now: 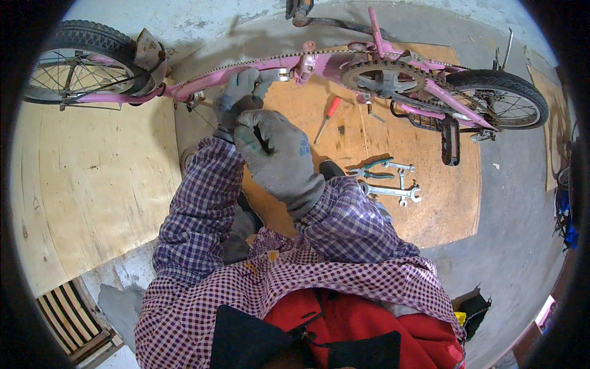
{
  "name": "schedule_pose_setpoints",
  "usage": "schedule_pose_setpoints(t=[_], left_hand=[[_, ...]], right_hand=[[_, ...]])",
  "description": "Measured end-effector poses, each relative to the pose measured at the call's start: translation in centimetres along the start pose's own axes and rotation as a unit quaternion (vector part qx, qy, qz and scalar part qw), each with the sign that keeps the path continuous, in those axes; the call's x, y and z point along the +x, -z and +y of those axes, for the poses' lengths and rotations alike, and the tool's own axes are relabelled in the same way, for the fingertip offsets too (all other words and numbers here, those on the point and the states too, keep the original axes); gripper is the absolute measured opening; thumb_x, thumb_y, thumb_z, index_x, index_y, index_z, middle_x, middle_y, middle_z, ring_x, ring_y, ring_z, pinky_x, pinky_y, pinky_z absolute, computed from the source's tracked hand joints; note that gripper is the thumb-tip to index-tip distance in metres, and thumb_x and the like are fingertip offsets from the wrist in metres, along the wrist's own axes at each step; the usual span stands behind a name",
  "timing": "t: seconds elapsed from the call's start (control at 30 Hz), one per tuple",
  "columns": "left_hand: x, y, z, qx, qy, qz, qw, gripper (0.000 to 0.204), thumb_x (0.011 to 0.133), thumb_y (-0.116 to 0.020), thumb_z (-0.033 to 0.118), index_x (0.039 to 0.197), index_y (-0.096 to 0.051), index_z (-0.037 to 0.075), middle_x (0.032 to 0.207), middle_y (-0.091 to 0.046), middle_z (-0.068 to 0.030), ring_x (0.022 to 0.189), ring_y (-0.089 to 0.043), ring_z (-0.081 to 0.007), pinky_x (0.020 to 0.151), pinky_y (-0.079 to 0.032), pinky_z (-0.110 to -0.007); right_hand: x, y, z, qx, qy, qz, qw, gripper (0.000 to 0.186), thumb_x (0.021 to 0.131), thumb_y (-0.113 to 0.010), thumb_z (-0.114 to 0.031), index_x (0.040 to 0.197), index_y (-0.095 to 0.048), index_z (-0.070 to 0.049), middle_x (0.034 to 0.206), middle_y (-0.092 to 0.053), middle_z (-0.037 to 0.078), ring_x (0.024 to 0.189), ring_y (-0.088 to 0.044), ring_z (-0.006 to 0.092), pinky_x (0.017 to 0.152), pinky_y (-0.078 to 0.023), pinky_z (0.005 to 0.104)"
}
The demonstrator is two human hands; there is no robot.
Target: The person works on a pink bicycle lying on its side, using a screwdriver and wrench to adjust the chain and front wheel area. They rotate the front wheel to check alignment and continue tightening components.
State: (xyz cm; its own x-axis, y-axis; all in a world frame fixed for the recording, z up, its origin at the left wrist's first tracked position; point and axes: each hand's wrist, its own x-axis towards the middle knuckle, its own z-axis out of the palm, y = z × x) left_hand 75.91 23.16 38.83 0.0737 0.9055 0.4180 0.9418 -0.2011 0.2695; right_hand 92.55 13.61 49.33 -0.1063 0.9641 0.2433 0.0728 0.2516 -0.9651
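Observation:
My gloved left hand (239, 98) is closed just below the pink bicycle frame (224, 74), beside a silver fitting (283, 74); whatever it grips is unclear. My gloved right hand (276, 160) is in front of it, fingers curled, their contents hidden. A chain (264, 60) runs along the frame to a large chainring (362, 77). A red-handled screwdriver (330, 112) lies under the bicycle, and green-handled pliers (369, 169) and several wrenches (402, 195) lie to the right of my right hand.
The bicycle's wheels (92, 40) (504, 83) reach both sides, along a pale wall (203, 18). A plywood sheet (86, 184) lies at left, an orange board (436, 221) under the tools. A slatted grate (67, 313) is at lower left, a dark object (473, 307) at lower right.

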Motion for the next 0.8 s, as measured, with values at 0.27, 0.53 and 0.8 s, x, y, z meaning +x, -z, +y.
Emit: schedule_pose_setpoints(t=[0.27, 0.53, 0.8], left_hand=[[-0.6, -3.3, -1.8, -0.014, -0.068, -0.012, 0.997, 0.037, 0.087, -0.061, 0.018, 0.124, -0.065, 0.025, 0.1, -0.059, -0.0052, 0.098, -0.062, -0.0277, 0.078, -0.053, -0.043], [-0.2, 0.8, 0.1, 0.037, -0.015, -0.195, 0.98, 0.034, 0.092, -0.061, 0.021, 0.126, -0.063, 0.022, 0.104, -0.06, -0.0098, 0.098, -0.063, -0.0327, 0.076, -0.053, -0.047], [-1.1, 1.5, 1.4, 0.034, 0.078, -0.172, 0.982, 0.032, 0.097, -0.057, 0.036, 0.118, -0.06, 0.012, 0.106, -0.065, -0.0151, 0.095, -0.064, -0.0378, 0.078, -0.052, -0.05]], right_hand=[[-0.5, -0.6, -0.2, 0.025, -0.027, -0.026, 0.999, 0.02, 0.091, -0.069, -0.013, 0.107, -0.068, -0.001, 0.091, -0.068, 0.013, 0.076, -0.065, 0.0177, 0.07, -0.053, 0.0308], [-1.9, -0.9, -0.9, 0.08, -0.087, -0.036, 0.992, 0.017, 0.092, -0.068, -0.011, 0.104, -0.067, 0.001, 0.083, -0.068, 0.007, 0.078, -0.059, 0.0105, 0.072, -0.051, 0.0285], [-3.2, -0.7, -2.0, 0.066, -0.064, -0.035, 0.995, 0.017, 0.089, -0.068, -0.016, 0.101, -0.068, -0.004, 0.087, -0.069, 0.015, 0.078, -0.066, 0.0276, 0.071, -0.054, 0.0365]])
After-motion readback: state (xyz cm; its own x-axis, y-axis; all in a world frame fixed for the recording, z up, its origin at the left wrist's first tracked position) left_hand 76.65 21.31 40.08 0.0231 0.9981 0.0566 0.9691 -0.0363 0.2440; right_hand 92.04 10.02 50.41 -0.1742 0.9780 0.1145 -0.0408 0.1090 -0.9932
